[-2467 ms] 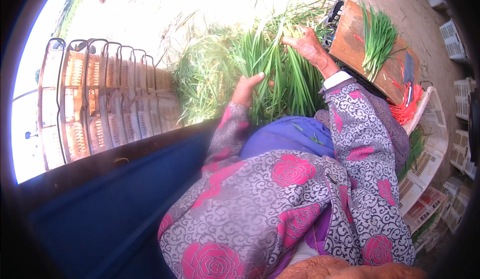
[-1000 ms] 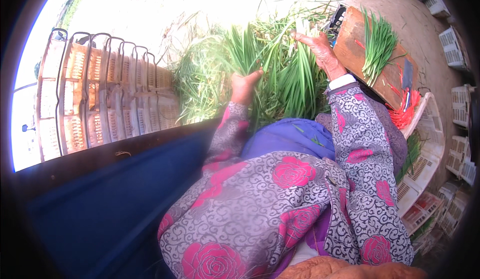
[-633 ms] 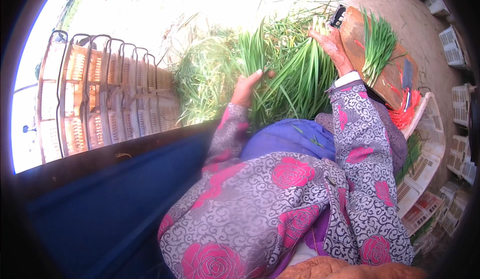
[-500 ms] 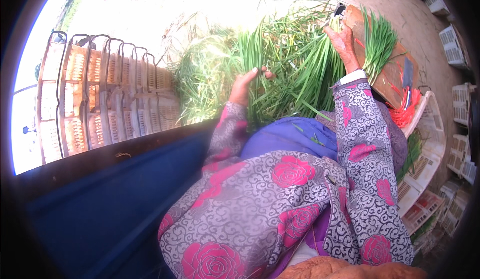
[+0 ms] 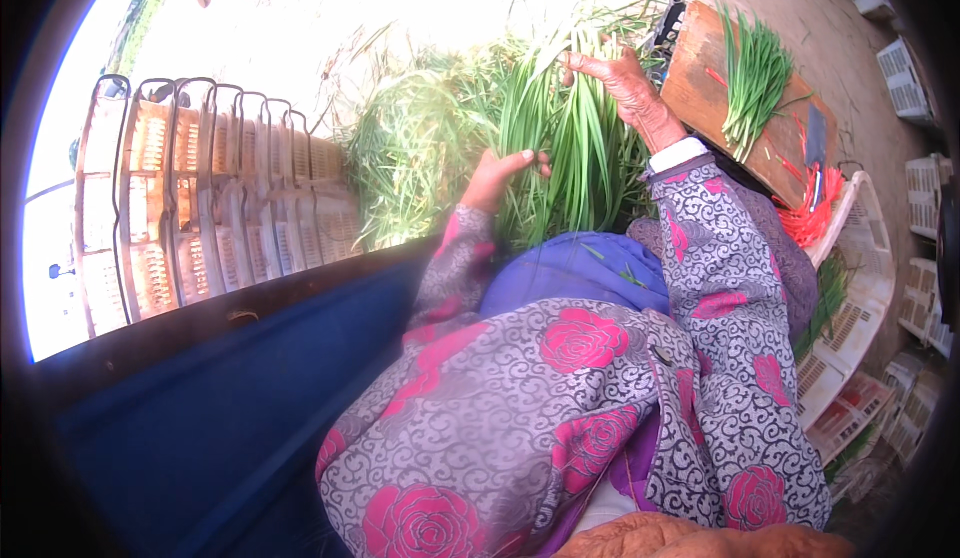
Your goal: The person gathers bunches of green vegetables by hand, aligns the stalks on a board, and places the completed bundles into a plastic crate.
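My left hand (image 5: 492, 178) is closed around a bunch of long green garlic chives (image 5: 520, 103), its thumb lying across the leaves. To its right, my right hand (image 5: 622, 86) grips a second bunch of chives (image 5: 585, 153) by the pale end, with the leaves hanging down toward my lap. The two bunches are side by side and their leaves touch. Behind both hands lies a loose heap of chives and dry blades (image 5: 420, 128). Another bunch of chives (image 5: 755, 78) rests on a wooden board (image 5: 695, 93) to the right.
On the board's near end lie a knife (image 5: 816, 138) and a tangle of red ties (image 5: 808, 220). A white plastic crate (image 5: 860, 278) stands at the right, more crates beyond it. Orange-lit crates in a metal frame (image 5: 230, 198) stand left, behind a blue panel (image 5: 230, 388).
My right hand has moved left from beside the board, carrying its chives over next to the bunch in my left hand. The left hand has barely moved.
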### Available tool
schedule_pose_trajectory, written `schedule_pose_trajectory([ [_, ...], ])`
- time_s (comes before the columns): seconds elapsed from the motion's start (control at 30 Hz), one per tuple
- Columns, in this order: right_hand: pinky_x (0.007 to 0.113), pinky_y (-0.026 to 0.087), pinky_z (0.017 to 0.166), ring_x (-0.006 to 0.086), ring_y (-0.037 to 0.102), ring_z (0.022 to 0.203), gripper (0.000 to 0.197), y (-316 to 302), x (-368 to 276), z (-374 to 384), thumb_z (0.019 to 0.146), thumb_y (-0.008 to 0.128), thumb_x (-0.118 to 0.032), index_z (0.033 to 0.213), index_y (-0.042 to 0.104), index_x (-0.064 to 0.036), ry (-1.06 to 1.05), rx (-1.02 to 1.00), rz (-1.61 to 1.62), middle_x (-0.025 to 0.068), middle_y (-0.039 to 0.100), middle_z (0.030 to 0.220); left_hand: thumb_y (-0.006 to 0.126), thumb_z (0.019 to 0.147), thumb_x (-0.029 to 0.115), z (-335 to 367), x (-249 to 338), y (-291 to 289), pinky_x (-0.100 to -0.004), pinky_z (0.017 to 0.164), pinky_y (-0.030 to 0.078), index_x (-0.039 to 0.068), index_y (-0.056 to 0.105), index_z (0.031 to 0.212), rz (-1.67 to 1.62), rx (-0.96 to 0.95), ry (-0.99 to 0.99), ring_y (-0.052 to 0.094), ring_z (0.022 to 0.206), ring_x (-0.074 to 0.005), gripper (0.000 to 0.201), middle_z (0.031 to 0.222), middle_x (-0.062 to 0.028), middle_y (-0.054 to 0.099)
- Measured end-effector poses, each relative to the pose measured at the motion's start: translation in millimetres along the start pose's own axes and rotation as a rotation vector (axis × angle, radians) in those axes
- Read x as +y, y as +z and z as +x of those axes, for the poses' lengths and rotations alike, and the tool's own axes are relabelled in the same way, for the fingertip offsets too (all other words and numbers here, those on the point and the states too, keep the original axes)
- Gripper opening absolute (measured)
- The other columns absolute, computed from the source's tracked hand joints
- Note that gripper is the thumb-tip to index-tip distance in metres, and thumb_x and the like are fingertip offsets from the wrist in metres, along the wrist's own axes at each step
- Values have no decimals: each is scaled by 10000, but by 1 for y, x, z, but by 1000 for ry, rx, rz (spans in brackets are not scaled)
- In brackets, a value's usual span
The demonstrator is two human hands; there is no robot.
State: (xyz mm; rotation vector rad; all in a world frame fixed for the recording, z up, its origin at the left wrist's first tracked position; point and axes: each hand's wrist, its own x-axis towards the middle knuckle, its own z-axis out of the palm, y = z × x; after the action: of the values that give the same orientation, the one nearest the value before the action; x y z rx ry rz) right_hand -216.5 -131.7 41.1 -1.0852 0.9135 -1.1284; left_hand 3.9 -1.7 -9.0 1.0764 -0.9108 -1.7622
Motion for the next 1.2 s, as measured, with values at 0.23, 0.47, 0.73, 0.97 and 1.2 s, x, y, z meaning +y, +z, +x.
schedule_pose_trajectory([
  [0.23, 284, 487, 780, 115, 637, 777, 163, 5, -5, -5, 869, 736, -103, 1006, 672, -41, -30, -129, -77, 13, 681, 852, 714, 893, 179, 17, -7, 13, -327, 750, 590, -27, 604, 1247, -234, 74, 83, 704, 866, -192, 424, 1066, -131, 714],
  [0.47, 297, 492, 895, 124, 653, 941, 260, -1, -4, -11, 859, 728, -145, 1094, 694, -38, 66, -149, -44, 26, 717, 993, 696, 900, 95, 30, 14, 27, -314, 679, 606, -16, 641, 1142, -228, 191, 189, 714, 771, -180, 272, 978, -113, 725],
  [0.73, 338, 440, 1018, 146, 647, 1039, 235, -21, -19, -9, 856, 700, -158, 1046, 735, -24, 108, -152, -52, 53, 752, 991, 692, 903, 117, 32, 13, 16, -311, 633, 607, -16, 656, 1084, -208, 248, 214, 708, 742, -152, 227, 925, -88, 723],
  [0.97, 282, 486, 954, 132, 649, 1023, 408, -1, 8, -5, 834, 773, -87, 1210, 631, -17, 80, -85, -76, 60, 716, 1078, 693, 903, 87, 31, 13, 31, -286, 648, 593, -7, 658, 1082, -250, 248, 208, 697, 737, -138, 206, 937, -77, 721],
  [1.2, 277, 502, 900, 119, 639, 966, 433, 1, -1, -10, 810, 807, -96, 1198, 638, -4, 87, -169, -210, 39, 700, 1077, 697, 908, 83, 26, 14, 33, -247, 599, 535, -10, 675, 1048, -217, 322, 230, 666, 691, -117, 169, 852, -93, 728],
])
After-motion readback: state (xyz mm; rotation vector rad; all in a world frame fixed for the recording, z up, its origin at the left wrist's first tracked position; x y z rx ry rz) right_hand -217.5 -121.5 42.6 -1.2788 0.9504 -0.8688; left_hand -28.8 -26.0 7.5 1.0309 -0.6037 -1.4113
